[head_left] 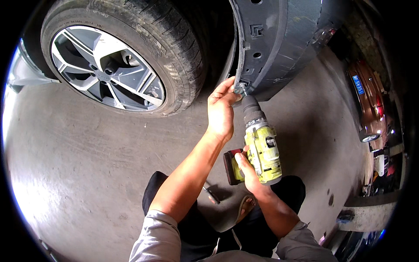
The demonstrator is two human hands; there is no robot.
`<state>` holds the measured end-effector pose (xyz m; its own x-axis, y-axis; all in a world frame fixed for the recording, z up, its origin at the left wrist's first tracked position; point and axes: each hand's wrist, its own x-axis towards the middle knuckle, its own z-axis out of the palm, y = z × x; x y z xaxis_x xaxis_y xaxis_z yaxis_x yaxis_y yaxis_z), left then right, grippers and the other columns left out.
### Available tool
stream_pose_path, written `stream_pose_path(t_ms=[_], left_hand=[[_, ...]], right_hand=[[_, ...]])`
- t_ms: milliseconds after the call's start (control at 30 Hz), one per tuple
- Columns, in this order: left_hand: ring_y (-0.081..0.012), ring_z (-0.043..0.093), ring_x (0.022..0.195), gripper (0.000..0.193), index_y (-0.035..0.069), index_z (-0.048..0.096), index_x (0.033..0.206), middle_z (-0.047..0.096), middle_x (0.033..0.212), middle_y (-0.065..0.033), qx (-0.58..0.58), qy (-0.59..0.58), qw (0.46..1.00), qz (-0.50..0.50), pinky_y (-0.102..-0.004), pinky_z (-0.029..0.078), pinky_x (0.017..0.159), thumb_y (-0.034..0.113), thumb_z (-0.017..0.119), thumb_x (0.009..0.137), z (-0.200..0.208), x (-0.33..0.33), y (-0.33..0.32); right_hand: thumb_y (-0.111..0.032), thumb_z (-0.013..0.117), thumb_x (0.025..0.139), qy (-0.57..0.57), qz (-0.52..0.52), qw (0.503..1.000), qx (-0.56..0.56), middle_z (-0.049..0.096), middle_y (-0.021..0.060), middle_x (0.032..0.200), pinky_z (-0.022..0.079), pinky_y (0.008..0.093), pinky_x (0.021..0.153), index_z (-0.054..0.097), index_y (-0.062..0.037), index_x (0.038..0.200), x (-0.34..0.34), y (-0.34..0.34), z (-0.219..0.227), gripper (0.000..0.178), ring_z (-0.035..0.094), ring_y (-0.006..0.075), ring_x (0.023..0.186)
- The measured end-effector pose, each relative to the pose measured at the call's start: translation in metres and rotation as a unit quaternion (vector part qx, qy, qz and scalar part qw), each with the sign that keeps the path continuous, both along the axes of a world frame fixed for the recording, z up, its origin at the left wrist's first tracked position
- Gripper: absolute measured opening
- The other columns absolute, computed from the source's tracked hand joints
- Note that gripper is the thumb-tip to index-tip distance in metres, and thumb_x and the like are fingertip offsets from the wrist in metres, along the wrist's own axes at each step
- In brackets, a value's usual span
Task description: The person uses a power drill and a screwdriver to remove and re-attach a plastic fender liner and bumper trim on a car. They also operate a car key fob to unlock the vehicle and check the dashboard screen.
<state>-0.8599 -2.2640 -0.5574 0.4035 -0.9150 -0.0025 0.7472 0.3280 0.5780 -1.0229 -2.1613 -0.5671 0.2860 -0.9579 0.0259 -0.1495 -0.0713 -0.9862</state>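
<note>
My right hand (249, 171) is wrapped round the grip of a yellow-green cordless drill (263, 150), with a dark red and black battery (231, 167) at its base. The drill's black chuck (252, 106) points away from me, its thin bit reaching the lower corner of a dark grey car bumper (288, 48). At that corner my left hand (221, 107) is closed, thumb and fingers pinching the bumper's lower edge (238, 87) beside the bit. Whether a small separate part lies between those fingertips is hard to make out.
A tyre with a silver and black alloy wheel (104, 70) stands left of the bumper. On the concrete floor (109, 144), a screwdriver-like tool (211, 195) lies between my legs, near my sandalled foot (246, 207). A brown car (369, 100) is at the far right.
</note>
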Motion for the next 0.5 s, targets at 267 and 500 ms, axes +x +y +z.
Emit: stream_pose_path(t_ms=[267,500], left_hand=[[-0.0088,0.061,0.099,0.030,-0.001,0.065,0.126,0.071,0.112,-0.0027,-0.012,-0.019,1.000,0.016,-0.0245,0.044,0.094,0.006,0.065,0.097,-0.003,-0.003,0.000],[-0.0072,0.061,0.097,0.027,0.000,0.065,0.126,0.071,0.110,-0.0017,-0.038,-0.036,0.998,0.042,-0.0222,0.046,0.090,0.007,0.063,0.100,-0.007,-0.005,-0.007]], right_hand=[[-0.001,0.071,0.092,0.022,-0.003,1.000,-0.012,0.060,0.0043,0.104,0.048,0.0278,0.081,0.058,-0.0034,0.120,-0.011,-0.001,-0.006,0.031,0.058,0.0126,0.091],[-0.002,0.071,0.092,-0.019,0.004,0.999,-0.035,0.060,0.0027,0.098,0.047,0.0269,0.078,0.058,-0.0030,0.118,-0.008,-0.002,-0.007,0.029,0.057,0.0117,0.087]])
